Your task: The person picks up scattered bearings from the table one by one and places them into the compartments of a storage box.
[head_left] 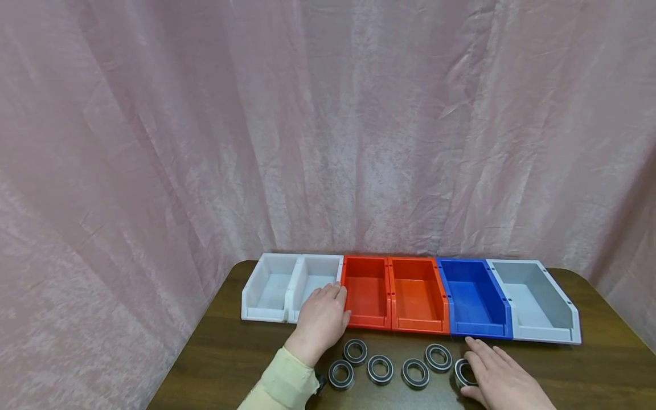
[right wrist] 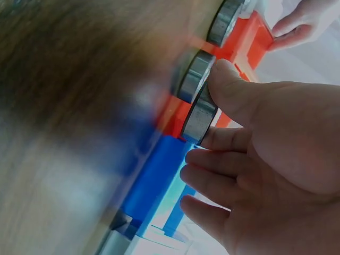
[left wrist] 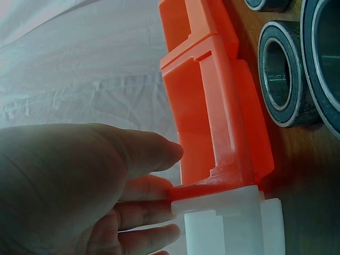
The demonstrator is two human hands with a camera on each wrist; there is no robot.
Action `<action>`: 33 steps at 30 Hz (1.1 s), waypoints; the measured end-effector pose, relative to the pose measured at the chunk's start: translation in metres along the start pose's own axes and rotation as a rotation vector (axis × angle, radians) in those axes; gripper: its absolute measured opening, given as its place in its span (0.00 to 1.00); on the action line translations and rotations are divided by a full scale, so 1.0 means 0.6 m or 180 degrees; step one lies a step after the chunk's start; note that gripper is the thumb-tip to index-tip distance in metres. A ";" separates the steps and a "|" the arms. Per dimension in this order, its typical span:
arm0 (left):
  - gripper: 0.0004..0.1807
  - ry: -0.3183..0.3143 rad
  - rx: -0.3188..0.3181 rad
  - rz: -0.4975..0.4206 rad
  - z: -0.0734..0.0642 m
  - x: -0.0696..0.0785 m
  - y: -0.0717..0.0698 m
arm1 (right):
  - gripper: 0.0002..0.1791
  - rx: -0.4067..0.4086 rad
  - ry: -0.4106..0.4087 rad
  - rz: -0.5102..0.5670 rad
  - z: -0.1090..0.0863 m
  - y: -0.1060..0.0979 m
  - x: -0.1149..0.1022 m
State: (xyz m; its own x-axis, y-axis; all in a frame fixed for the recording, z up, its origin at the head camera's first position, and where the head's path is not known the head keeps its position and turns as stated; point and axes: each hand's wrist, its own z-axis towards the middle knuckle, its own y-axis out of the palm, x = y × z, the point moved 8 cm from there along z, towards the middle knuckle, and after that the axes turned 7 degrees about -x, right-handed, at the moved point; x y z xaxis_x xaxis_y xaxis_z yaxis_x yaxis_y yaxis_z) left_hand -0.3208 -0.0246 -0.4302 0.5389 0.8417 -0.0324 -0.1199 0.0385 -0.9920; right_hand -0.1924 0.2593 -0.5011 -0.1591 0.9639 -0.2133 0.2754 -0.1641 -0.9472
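My left hand [head_left: 322,319] reaches over the wall between a white bin [head_left: 314,273] and a red bin [head_left: 365,293]. Its fingers and thumb [left wrist: 154,153] are fairly straight and overlap the rims in the left wrist view. On the right, my right hand [head_left: 499,373] is over a ball bearing [head_left: 459,373], covering part of it. In the right wrist view the thumb [right wrist: 226,79] and forefinger lie beside that bearing [right wrist: 201,114], the other fingers spread loosely. More steel bearings with dark seals, such as one bearing [head_left: 380,370], lie flat between the hands.
A row of open bins lines the back of the brown table [head_left: 215,341]: another white bin [head_left: 271,285], an orange-red bin [head_left: 417,293], a blue bin [head_left: 471,299] and a grey bin [head_left: 535,302]. Behind them hangs a pink curtain [head_left: 359,142].
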 end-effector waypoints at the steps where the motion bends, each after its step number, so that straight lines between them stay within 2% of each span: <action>1: 0.31 -0.0001 -0.0002 -0.0003 0.000 0.000 0.000 | 0.43 0.0004 0.0014 0.0002 -0.001 -0.002 0.000; 8: 0.32 -0.0020 -0.0037 -0.0042 -0.001 -0.001 0.002 | 0.45 0.0027 0.0042 -0.0062 -0.007 -0.015 0.005; 16: 0.31 -0.0007 -0.0012 -0.0001 -0.003 0.001 -0.002 | 0.43 0.0249 0.0090 -0.0201 -0.018 -0.040 0.011; 25: 0.31 -0.0001 0.0015 0.0047 -0.003 0.003 -0.005 | 0.44 0.0601 0.0100 -0.0395 -0.033 -0.067 0.024; 33: 0.31 -0.0002 0.0004 0.0039 -0.002 0.002 -0.004 | 0.36 0.1062 0.0064 -0.0528 -0.052 -0.094 0.032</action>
State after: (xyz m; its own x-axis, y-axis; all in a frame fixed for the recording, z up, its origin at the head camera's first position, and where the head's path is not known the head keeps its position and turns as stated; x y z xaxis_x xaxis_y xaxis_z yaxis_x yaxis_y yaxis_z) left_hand -0.3188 -0.0241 -0.4281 0.5369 0.8424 -0.0447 -0.1276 0.0288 -0.9914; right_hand -0.1811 0.2934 -0.4444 -0.1560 0.9866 -0.0487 -0.0773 -0.0614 -0.9951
